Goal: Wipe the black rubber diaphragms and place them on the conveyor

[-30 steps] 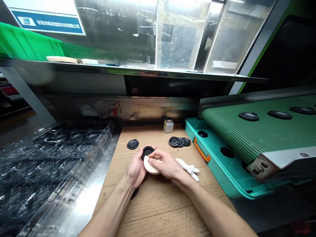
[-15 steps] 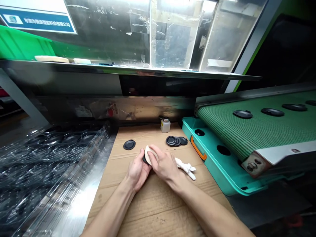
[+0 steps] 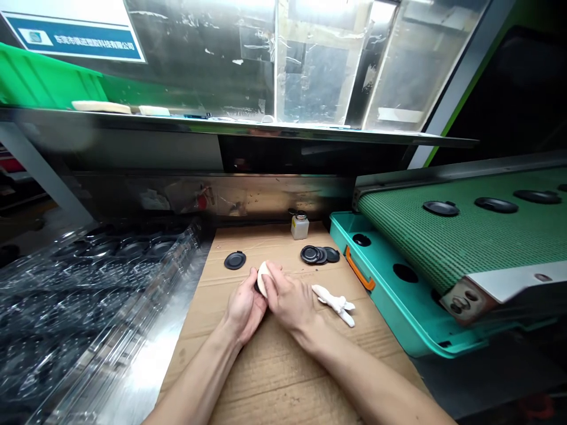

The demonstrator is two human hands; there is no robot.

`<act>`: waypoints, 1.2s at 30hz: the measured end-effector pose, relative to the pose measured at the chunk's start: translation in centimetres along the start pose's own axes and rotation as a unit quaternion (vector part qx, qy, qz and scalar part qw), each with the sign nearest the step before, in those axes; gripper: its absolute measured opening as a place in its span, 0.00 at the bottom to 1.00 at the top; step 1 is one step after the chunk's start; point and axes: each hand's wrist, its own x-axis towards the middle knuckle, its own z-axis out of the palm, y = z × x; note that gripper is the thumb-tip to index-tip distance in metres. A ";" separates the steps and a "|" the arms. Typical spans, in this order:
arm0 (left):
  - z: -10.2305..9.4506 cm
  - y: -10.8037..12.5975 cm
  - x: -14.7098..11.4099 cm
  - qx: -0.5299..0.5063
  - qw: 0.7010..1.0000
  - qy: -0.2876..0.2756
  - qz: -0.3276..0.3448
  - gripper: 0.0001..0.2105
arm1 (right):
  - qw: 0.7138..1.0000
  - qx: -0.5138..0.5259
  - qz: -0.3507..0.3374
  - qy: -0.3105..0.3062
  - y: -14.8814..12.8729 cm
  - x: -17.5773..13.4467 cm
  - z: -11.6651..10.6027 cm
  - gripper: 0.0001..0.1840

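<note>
My left hand (image 3: 243,304) is closed round a black round part (image 3: 256,287), of which only a dark edge shows. In my right hand (image 3: 290,295) is a cream-coloured round pad (image 3: 263,280), pressed against the face of that part. Both hands meet over the cardboard sheet (image 3: 274,378). A single black lid (image 3: 234,260) lies flat beyond my left hand. Several overlapping black lids (image 3: 319,255) rest past my right hand. Beside my right wrist is a crumpled white glove (image 3: 335,302).
A small white bottle (image 3: 300,226) stands at the cardboard's far edge. Clear trays (image 3: 88,313) with black parts are stacked left. On the right, a green conveyor belt (image 3: 416,236) carries black lids over a teal bin (image 3: 398,319). A metal shelf (image 3: 266,127) crosses ahead.
The pad has shifted slightly on the black part and turned more edge-on, with my right hand moving along. The whole view has swung a little left.
</note>
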 end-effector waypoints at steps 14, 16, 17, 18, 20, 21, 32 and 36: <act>-1.1 3.6 -0.1 -0.118 0.992 0.003 -0.038 0.17 | 0.990 0.118 0.036 -0.069 2.7 -1.1 0.4 0.21; -1.1 3.7 -0.2 -0.133 0.990 -0.004 -0.048 0.17 | 0.991 0.101 0.026 -0.079 2.6 -1.2 0.7 0.20; -1.1 3.7 -0.2 -0.139 0.989 -0.007 -0.052 0.17 | 0.992 0.096 0.024 -0.082 2.6 -1.2 0.9 0.19; -1.1 3.7 -0.3 -0.143 0.988 -0.009 -0.056 0.17 | 0.992 0.093 0.022 -0.083 2.7 -1.2 1.0 0.19; -1.0 3.7 -0.3 -0.148 0.987 -0.017 -0.061 0.18 | 0.992 0.091 0.020 -0.086 2.8 -1.2 1.1 0.19; -0.9 3.8 -0.4 -0.150 0.987 -0.023 -0.061 0.18 | 0.992 0.090 0.020 -0.088 2.9 -1.2 1.1 0.19; -0.3 4.2 -1.0 -0.184 0.980 -0.050 -0.063 0.22 | 0.992 0.082 0.017 -0.092 3.3 -1.0 1.4 0.19; -0.2 3.8 -1.1 -0.108 0.992 -0.052 -0.026 0.23 | 0.992 0.081 0.017 -0.093 3.2 -1.0 1.4 0.19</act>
